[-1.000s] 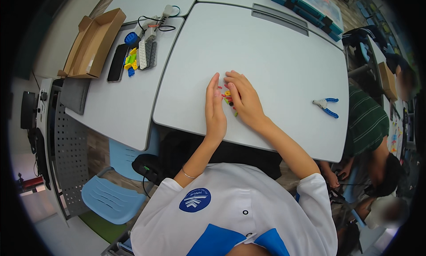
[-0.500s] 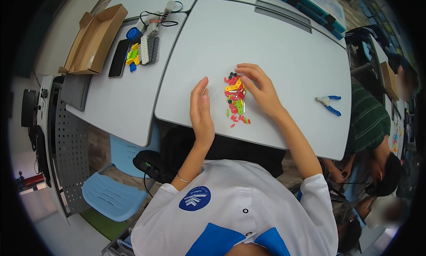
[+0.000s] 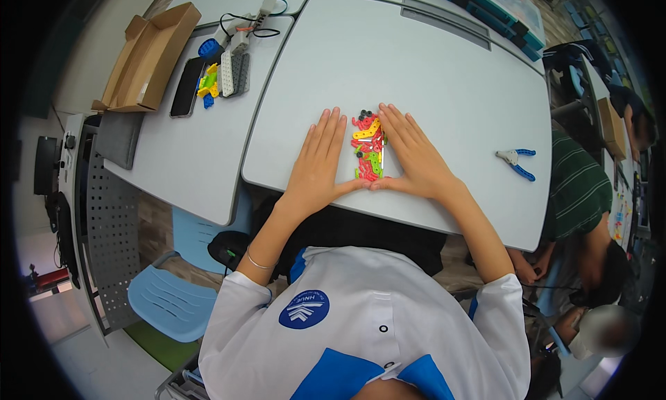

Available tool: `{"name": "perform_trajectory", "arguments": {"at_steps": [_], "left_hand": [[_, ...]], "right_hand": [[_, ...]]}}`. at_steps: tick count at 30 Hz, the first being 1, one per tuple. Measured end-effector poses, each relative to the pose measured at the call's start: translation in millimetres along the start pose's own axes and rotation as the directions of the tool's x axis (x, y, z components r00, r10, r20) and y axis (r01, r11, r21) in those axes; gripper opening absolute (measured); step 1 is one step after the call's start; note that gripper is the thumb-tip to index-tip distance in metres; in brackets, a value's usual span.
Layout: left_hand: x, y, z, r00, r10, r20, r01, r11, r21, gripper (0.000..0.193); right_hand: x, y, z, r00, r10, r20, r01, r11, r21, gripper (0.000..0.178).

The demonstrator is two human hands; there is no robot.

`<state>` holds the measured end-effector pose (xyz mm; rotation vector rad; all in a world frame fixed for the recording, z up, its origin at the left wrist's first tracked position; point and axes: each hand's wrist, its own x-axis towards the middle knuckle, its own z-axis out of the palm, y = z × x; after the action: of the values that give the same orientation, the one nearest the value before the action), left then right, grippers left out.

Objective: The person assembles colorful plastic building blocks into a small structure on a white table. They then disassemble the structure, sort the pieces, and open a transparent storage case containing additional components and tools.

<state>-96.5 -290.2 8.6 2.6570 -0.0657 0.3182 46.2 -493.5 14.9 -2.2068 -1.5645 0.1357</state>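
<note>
In the head view, the pile of small parts (image 3: 368,147) is seen near the centre of the frame, bracketed by the left hand (image 3: 319,161) and right hand (image 3: 422,158). Both are held flat, fingers extended, thumb tips brought together below it; nothing is pinched. The parts are judged light, stiff and easily scattered, best taken singly by their edges. Red pieces are mixed with a bent yellow piece (image 3: 366,132), green pieces (image 3: 374,163) and black bits (image 3: 365,114).
</note>
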Motion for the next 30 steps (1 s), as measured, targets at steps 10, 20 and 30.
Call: {"name": "perform_trajectory", "arguments": {"at_steps": [10, 20, 30], "left_hand": [[15, -21, 2, 0.999, 0.030, -0.010, -0.030, 1.000, 0.007, 0.096], [11, -9, -4, 0.976, -0.056, -0.211, 0.022, 0.987, -0.160, 0.045], [38, 3, -3, 0.974, -0.138, -0.177, 0.113, 0.983, -0.146, 0.016]], "right_hand": [[33, 6, 14, 0.990, -0.144, -0.013, 0.143, 0.989, -0.029, 0.122], [29, 19, -6, 0.982, 0.090, -0.169, -0.021, 0.929, 0.370, 0.054], [22, 15, -9, 0.954, 0.272, -0.123, -0.213, 0.909, 0.357, 0.015]]}}
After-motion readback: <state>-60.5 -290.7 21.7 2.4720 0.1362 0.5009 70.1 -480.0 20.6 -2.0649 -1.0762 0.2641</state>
